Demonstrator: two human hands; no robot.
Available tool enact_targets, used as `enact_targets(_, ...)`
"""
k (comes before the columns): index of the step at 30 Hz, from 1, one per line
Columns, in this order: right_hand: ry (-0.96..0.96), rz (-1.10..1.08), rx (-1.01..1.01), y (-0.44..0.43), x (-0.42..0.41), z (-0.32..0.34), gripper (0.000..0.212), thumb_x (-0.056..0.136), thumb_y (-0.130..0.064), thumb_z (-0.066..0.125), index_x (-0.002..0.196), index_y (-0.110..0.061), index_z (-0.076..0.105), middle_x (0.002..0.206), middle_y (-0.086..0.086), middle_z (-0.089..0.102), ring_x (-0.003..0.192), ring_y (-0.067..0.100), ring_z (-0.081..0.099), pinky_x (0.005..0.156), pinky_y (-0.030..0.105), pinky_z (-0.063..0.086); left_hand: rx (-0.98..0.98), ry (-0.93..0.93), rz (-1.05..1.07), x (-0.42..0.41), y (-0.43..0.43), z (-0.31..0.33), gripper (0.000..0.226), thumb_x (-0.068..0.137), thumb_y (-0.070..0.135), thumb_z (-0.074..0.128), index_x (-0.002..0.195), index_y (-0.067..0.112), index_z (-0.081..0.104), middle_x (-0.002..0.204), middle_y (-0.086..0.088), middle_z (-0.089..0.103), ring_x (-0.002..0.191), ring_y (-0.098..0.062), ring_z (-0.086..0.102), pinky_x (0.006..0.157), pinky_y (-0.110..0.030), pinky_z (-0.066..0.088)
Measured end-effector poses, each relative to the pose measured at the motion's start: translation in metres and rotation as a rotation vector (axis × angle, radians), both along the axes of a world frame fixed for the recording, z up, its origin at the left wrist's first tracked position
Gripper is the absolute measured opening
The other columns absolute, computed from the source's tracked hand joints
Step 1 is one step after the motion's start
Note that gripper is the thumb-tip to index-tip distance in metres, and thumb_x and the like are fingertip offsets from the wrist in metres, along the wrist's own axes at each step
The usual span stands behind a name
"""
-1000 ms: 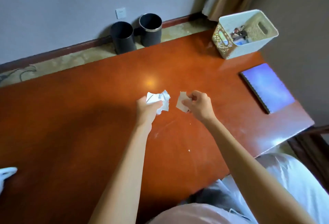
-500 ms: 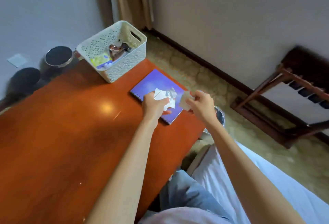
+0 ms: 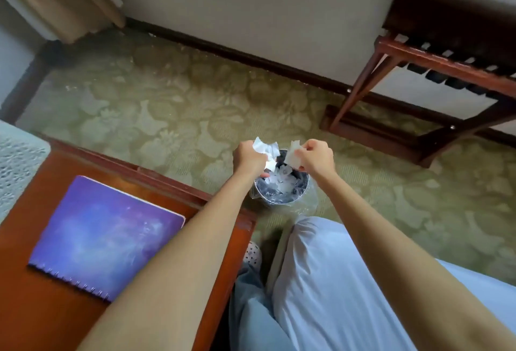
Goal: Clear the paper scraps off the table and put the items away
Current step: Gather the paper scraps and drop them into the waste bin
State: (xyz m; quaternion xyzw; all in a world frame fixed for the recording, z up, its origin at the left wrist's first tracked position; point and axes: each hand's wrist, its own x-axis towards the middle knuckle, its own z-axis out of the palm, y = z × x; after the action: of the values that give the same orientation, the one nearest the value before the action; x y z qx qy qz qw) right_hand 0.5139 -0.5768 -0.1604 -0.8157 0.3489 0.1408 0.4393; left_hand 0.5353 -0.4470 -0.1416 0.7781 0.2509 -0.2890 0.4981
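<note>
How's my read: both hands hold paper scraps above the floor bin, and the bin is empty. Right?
Not quite: the head view shows white scraps already in the bin. The rest stands: the left hand grips a crumpled scrap and the right hand pinches a flatter piece, both above it.
</note>
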Motion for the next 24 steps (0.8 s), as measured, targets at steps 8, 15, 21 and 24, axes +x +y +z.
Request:
enact_targets(8, 0.219, 0.028, -0.030, -0.041, 0.028, -0.160, 0.028, 0.085, -0.002, 0.043, 0.058, -0.007, 0.042, 0.057, 0.006, 0.041, 0.071, 0.025, 0.041, 0.060, 0.026, 0.031, 0.141, 0.208, -0.155, 0.053, -0.068, -0.163, 0.032, 0.086, -0.007, 0.050, 0.116, 0.000, 0.059, 0.124, -0.017, 0.057, 0.097, -0.040, 0.066, 0.060, -0.040, 0.060)
enact_targets(15, 0.344, -0.014, 0.006, -0.050, 0.019, -0.306, 0.031, 0.082, 0.003, 0.040, 0.055, -0.011, 0.033, 0.060, 0.005, 0.040, 0.072, 0.026, 0.041, 0.059, 0.030, 0.031, 0.222, 0.363, -0.248, 0.061, -0.091, -0.297, 0.044, 0.093, -0.007, 0.040, 0.136, 0.001, 0.041, 0.143, -0.016, 0.039, 0.110, -0.040, 0.058, 0.073, -0.041, 0.058)
enact_targets(21, 0.425, 0.024, 0.121, -0.053, 0.018, -0.357, 0.022, 0.089, -0.007, 0.041, 0.104, -0.003, 0.057, 0.110, 0.023, 0.065, 0.098, 0.034, 0.060, 0.072, 0.032, 0.042, 0.144, 0.488, -0.222, 0.056, -0.090, -0.349, 0.046, 0.098, 0.003, 0.031, 0.143, 0.008, 0.029, 0.146, -0.015, 0.035, 0.121, -0.033, 0.052, 0.086, -0.039, 0.054)
enact_targets(24, 0.447, 0.043, 0.129, -0.053, 0.017, -0.356, 0.039, 0.090, -0.006, 0.041, 0.128, -0.003, 0.050, 0.127, 0.020, 0.057, 0.112, 0.035, 0.057, 0.090, 0.035, 0.046, 0.151, 0.522, -0.215, 0.054, -0.085, -0.348, 0.046, 0.099, 0.005, 0.029, 0.145, 0.011, 0.027, 0.145, -0.013, 0.036, 0.124, -0.030, 0.049, 0.088, -0.037, 0.051)
